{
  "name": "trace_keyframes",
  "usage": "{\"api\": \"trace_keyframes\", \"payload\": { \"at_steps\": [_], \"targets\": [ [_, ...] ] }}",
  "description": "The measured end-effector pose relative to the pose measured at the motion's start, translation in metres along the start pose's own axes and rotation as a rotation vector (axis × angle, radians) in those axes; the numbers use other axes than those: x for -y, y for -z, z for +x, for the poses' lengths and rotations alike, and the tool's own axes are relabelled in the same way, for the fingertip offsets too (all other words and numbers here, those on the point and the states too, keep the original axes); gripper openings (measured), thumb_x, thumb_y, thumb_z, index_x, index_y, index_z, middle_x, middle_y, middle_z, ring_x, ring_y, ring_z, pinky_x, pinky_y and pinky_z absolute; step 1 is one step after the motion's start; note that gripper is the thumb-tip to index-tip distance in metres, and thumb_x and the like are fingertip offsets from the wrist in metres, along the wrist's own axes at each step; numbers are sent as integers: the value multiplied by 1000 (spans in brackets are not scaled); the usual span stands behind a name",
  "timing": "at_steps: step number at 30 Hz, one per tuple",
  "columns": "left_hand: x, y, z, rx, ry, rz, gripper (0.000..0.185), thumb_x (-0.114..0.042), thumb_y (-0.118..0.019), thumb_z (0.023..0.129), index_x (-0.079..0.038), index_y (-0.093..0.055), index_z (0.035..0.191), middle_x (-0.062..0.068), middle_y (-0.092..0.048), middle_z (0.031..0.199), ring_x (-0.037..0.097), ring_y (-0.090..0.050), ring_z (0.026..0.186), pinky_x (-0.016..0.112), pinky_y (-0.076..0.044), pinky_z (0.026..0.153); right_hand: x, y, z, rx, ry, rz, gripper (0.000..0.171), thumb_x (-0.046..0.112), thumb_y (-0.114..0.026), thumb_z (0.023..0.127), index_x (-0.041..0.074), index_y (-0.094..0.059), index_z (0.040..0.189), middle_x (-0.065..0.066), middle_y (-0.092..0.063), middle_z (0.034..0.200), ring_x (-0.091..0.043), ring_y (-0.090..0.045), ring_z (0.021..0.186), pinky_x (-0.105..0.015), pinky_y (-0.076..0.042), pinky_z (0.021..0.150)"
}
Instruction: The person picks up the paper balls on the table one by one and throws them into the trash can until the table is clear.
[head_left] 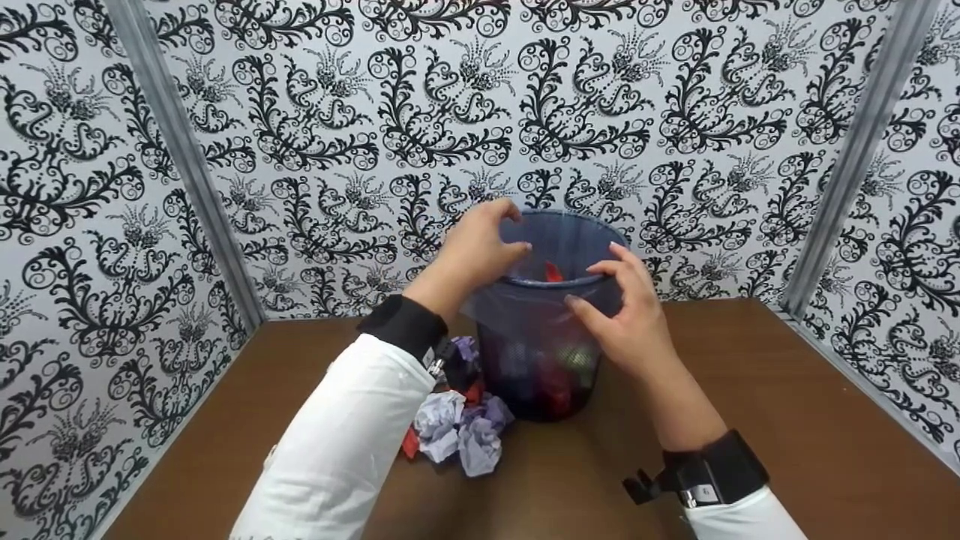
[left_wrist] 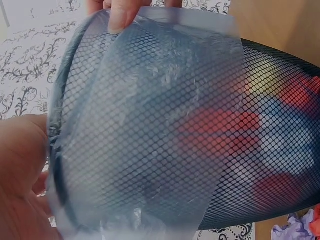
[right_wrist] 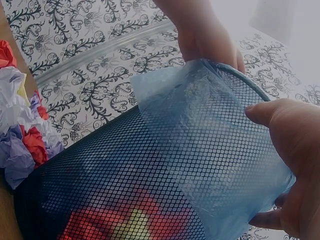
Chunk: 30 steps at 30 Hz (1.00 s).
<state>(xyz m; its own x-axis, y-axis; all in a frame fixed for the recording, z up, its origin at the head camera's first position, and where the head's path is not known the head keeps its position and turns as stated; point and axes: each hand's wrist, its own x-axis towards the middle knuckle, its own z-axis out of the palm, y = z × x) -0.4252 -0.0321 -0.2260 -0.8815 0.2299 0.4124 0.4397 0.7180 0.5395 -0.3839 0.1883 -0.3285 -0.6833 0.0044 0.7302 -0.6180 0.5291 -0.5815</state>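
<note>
Dark round mesh bin [head_left: 517, 367]: twelve o'clock. My right hand [head_left: 634, 326], bin's four o'clock: pinching translucent plastic liner [left_wrist: 155, 95]. My left hand [head_left: 476, 244], nine o'clock: fingers curved, hold unclear. Step, seemingly: adjusting liner; next wants two-handed grip.

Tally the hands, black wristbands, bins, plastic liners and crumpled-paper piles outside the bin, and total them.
Hands: 2 (left hand, right hand)
Black wristbands: 2 (left wristband, right wristband)
Mesh bin: 1
Plastic liner: 1
Paper pile: 1; its overlapping pieces can't be counted
Total: 7
</note>
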Motion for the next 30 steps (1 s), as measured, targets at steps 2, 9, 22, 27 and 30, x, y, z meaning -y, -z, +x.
{"api": "trace_keyframes", "payload": {
  "at_steps": [2,9,22,27,30],
  "targets": [
    [-1,2,-2,9,-24,5,41,-31,-76,82,-27,-56,118,-4,-54,129,14,-57,104,36,-49,89,0,1,-1,1,-6,-1,44,35,-81,77,20,-61,113,-1,-36,152,-31,-32,140,-57,-25,111],
    [0,17,-19,1,-128,43,67,-39,-76,81,-29,-47,140,-6,-49,141,12,-47,125,38,-39,105,0,2,-1,12,-24,-20,44,37,-80,77,21,-60,113,0,-35,153,-31,-30,141,-61,-23,111],
    [50,66,-78,-50,-144,19,39,-38,-74,83,-24,-60,117,-6,-57,115,15,-54,106,37,-48,91,3,2,1,3,-11,-15,44,38,-81,76,21,-61,112,0,-36,152,-28,-30,142,-57,-24,112],
    [88,70,-98,-35,-98,54,37,-36,-76,81,-21,-61,112,-4,-58,108,17,-54,99,37,-49,87,2,1,1,-1,-3,-18,44,38,-81,76,21,-61,112,1,-37,151,-28,-30,141,-58,-24,111],
    [113,67,-109,-11,-66,78,43,-40,-75,81,-19,-60,116,-2,-59,110,18,-56,98,39,-50,87,1,1,0,7,-12,-26,46,41,-80,76,20,-61,113,1,-36,152,-29,-30,142,-59,-23,111]
  ]
}}
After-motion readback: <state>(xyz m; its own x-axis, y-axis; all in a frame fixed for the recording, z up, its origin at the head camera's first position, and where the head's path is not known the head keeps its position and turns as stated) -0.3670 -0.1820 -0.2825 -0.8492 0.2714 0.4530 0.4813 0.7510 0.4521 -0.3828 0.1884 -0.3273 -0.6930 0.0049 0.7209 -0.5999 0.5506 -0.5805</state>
